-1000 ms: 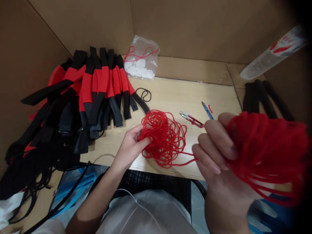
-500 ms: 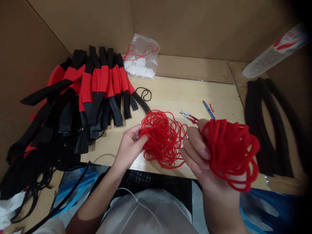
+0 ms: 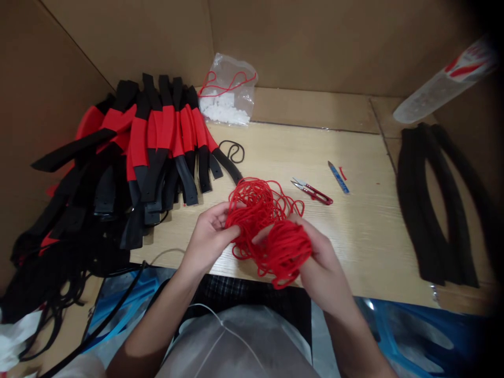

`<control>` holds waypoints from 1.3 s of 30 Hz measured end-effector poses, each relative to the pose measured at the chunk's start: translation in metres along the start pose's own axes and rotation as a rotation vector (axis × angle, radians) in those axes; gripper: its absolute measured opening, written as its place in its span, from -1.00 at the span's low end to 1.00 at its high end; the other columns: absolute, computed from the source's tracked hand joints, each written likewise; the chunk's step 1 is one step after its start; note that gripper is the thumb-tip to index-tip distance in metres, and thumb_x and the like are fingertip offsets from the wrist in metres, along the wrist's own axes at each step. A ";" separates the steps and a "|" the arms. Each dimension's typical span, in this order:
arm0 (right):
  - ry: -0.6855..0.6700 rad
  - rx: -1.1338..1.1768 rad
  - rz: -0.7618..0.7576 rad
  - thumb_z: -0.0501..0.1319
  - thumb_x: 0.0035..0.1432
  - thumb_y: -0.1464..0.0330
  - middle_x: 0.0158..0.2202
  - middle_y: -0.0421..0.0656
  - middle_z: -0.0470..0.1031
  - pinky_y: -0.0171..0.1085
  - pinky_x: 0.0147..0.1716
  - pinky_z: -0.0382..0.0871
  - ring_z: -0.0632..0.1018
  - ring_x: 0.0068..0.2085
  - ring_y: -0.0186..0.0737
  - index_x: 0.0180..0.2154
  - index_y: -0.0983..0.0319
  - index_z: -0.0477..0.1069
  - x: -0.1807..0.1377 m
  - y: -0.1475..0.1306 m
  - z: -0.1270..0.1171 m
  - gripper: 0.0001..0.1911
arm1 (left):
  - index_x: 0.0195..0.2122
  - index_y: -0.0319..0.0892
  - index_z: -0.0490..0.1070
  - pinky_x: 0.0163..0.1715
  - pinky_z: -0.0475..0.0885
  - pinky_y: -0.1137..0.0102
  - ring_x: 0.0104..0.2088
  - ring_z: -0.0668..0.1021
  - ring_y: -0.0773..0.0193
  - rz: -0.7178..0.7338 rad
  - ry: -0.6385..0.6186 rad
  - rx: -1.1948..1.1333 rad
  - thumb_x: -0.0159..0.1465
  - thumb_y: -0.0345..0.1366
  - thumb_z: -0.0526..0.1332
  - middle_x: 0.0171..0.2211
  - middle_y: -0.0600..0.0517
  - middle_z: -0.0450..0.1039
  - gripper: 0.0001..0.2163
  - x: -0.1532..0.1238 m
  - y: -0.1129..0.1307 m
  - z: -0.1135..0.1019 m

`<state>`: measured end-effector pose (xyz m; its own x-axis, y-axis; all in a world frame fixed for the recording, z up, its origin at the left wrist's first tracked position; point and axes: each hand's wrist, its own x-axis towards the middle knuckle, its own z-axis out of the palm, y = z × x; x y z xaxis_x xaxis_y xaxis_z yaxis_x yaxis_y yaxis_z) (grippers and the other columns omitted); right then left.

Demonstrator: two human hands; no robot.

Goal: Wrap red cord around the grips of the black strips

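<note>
A tangled heap of red cord point(image 3: 258, 207) lies on the light wooden table point(image 3: 366, 231) near its front edge. My left hand point(image 3: 208, 239) pinches the heap's left side with closed fingers. My right hand point(image 3: 321, 257) is closed round a separate bundle of red cord loops point(image 3: 285, 252), held low against the heap's right side. The two hands are close together, with the cord between them.
A pile of black-and-red straps point(image 3: 157, 142) covers the table's left. Red-handled snips point(image 3: 313, 191) and a small blue tool point(image 3: 338, 177) lie right of the cord. Black bands point(image 3: 433, 194) lie far right. A plastic bag of white pieces point(image 3: 226, 100) stands against the cardboard back wall.
My right hand has brought its bundle of red loops down and to the left, from near the camera to the heap on the table. My left hand has stayed on the heap.
</note>
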<state>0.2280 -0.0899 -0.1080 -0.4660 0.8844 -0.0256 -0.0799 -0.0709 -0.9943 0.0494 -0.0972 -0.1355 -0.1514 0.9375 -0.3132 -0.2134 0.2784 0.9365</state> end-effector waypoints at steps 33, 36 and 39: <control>-0.171 -1.156 -0.625 -0.03 0.25 0.55 -0.10 0.14 0.59 -0.19 -0.46 0.55 0.64 -0.33 -0.05 -0.27 0.31 0.37 0.001 0.031 0.004 -0.78 | -0.14 -0.18 0.54 -0.35 0.47 0.53 -0.35 0.61 0.33 0.010 -0.090 -0.032 -0.02 -0.54 0.37 -0.34 0.03 0.60 -0.62 -0.006 -0.004 -0.005; -0.182 -1.156 -0.707 -0.07 0.24 0.58 -0.09 0.15 0.59 -0.18 -0.45 0.55 0.64 -0.34 -0.07 -0.32 0.29 0.37 0.001 0.033 0.000 -0.73 | -0.13 -0.16 0.55 -0.38 0.45 0.55 -0.40 0.59 0.37 -0.046 -0.119 -0.105 -0.03 -0.53 0.40 -0.38 0.06 0.59 -0.61 -0.006 -0.005 -0.008; -0.173 -1.048 -0.741 -0.03 0.19 0.60 -0.07 0.16 0.58 -0.20 -0.40 0.57 0.65 -0.27 -0.07 -0.29 0.29 0.35 -0.003 0.039 -0.005 -0.77 | -0.15 -0.16 0.55 -0.31 0.46 0.55 -0.34 0.60 0.36 -0.081 -0.108 -0.207 -0.04 -0.53 0.40 -0.33 0.04 0.61 -0.62 -0.006 -0.006 -0.009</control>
<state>0.2303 -0.0927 -0.1468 -0.7215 0.4811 0.4980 0.3212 0.8697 -0.3748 0.0425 -0.1060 -0.1405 -0.0239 0.9340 -0.3566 -0.4158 0.3151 0.8532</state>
